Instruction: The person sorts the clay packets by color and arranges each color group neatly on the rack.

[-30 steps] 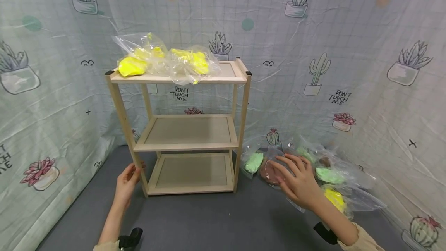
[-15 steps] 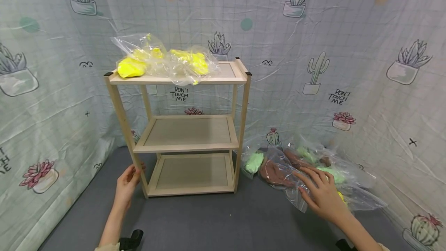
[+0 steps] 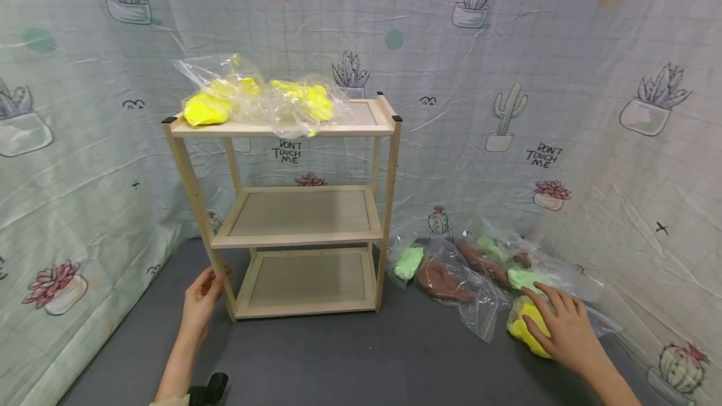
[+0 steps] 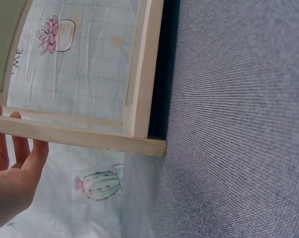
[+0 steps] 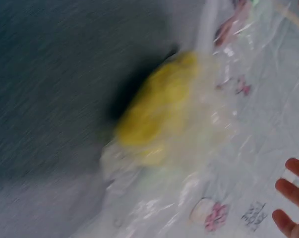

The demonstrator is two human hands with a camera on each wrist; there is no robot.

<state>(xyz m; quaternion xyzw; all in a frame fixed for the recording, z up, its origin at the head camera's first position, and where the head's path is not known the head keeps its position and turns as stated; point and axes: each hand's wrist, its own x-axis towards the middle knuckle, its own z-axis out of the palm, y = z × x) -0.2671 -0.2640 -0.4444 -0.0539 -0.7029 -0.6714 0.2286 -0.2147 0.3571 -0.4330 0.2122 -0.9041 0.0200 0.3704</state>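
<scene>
My left hand (image 3: 200, 298) holds the lower part of the front left post (image 4: 85, 137) of a three-tier wooden shelf (image 3: 299, 240). In the left wrist view its fingers (image 4: 21, 146) pass behind that post, with fingertips showing past its edge. On the right, my right hand (image 3: 568, 329) hovers with spread fingers over a clear plastic bag holding a yellow lump (image 3: 526, 326). The hand partly covers this bag in the head view. The right wrist view is blurred, but the yellow lump (image 5: 156, 106) shows apart from the fingertips (image 5: 284, 221) there.
Two bags with yellow lumps (image 3: 207, 109) lie on the top tier. Beside the shelf, more clear bags hold green (image 3: 408, 262) and brown contents (image 3: 442, 281) on the grey table surface (image 3: 361, 362). A cactus-print cloth (image 3: 451, 143) hangs around the back and sides.
My right hand has moved right and toward me, from over the brown bag to the yellow one, uncovering the brown bags. My left hand stays on the post.
</scene>
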